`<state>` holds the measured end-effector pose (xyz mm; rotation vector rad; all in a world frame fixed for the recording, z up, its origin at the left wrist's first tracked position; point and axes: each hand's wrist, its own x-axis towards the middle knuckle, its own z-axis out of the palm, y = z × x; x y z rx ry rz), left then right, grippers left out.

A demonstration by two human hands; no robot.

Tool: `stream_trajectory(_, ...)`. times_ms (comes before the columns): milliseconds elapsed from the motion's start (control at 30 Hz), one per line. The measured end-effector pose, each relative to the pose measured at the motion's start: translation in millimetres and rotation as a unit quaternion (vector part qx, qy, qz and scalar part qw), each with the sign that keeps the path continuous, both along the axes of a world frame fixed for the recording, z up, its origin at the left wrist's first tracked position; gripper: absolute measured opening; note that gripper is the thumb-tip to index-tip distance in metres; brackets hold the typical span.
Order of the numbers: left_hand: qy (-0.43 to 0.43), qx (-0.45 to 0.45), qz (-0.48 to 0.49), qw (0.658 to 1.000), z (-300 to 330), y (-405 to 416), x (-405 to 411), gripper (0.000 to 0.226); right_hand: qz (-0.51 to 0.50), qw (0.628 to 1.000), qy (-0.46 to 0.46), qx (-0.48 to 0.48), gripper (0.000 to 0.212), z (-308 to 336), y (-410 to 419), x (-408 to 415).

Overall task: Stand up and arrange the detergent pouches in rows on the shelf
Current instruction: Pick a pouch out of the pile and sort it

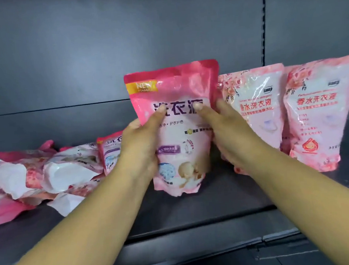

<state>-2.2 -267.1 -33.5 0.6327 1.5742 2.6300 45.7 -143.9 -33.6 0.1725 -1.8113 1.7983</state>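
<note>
Several detergent pouches (pixel 47 173) lie flat in a heap at the shelf's left end, not yet stood up. Your left hand (pixel 141 143) and right hand (pixel 227 128) both grasp the dark pink pouch (pixel 176 119), thumbs across its front, holding it upright mid-shelf (pixel 196 210). Two pale pink pouches (pixel 257 109) stand to its right. Next, I judge: seat it just beside them, flatten its base, release.

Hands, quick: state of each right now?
Left hand: grips the upright pink pouch, thumb on its front.
Right hand: grips the same pouch, thumb on front.
</note>
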Motion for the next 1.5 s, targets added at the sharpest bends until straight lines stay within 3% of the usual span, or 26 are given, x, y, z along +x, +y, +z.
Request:
stream_trajectory(33, 0.017, -0.019, 0.018, 1.000, -1.5, 3.1, -4.9, 0.011, -0.004, 0.999, -0.039, -0.038, 0.014, -4.0, -1.2, -11.2)
stream_trajectory(100, 0.024, -0.046, 0.033, 0.998, -7.3, 9.2, -14.4, 0.015, -0.033, 0.987, -0.058, -0.144, 0.018, -15.0, -4.7, -33.3)
stream_trajectory(167, 0.032, -0.088, 0.050, 0.994, -12.8, 16.4, -22.1, 0.021, -0.098, 0.972, -0.011, -0.213, 0.019, -19.3, -8.3, -49.5)
stream_trajectory(233, 0.045, -0.133, 0.069, 0.988, -17.1, 24.6, -29.3, 0.023, -0.153, 0.962, 0.023, -0.223, 0.014, -15.4, -11.6, -58.5)
stream_trajectory(400, -0.005, -0.143, 0.047, 0.989, -27.8, 41.8, -48.9, 0.037, -0.248, 0.955, 0.026, -0.160, 0.015, -11.0, -5.7, -82.3)
stream_trajectory(633, -0.006, -0.118, 0.163, 0.980, -38.0, 79.0, -74.3, 0.032, -0.345, 0.937, 0.015, -0.054, 0.034, -18.1, 19.7, -114.0)
stream_trajectory(800, 0.060, -0.179, 0.148, 0.971, -51.8, 92.7, -99.9, 0.072, -0.346, 0.938, 0.023, 0.004, 0.035, -26.9, 32.2, -132.6)
stream_trajectory(933, 0.066, -0.194, 0.221, 0.953, -52.2, 97.7, -116.0, 0.043, -0.294, 0.955, -0.030, -0.019, 0.039, -39.2, 36.4, -137.7)
stream_trajectory(1167, 0.091, -0.220, 0.254, 0.938, -55.3, 100.4, -123.9, 0.031, -0.283, 0.958, -0.038, -0.042, 0.030, -48.7, 43.0, -153.6)
stream_trajectory(1300, 0.093, -0.226, 0.239, 0.940, -50.2, 101.6, -128.9, 0.038, -0.283, 0.958, -0.032, -0.038, 0.043, -48.5, 46.8, -161.4)
stream_trajectory(1400, 0.067, -0.235, 0.207, 0.947, -53.5, 100.0, -125.8, 0.044, -0.277, 0.956, -0.092, -0.011, 0.049, -55.0, 47.8, -158.5)
stream_trajectory(1500, 0.037, -0.310, 0.199, 0.929, -54.5, 89.1, -106.5, 0.041, -0.289, 0.944, -0.148, 0.061, 0.050, -57.2, 40.8, -137.4)
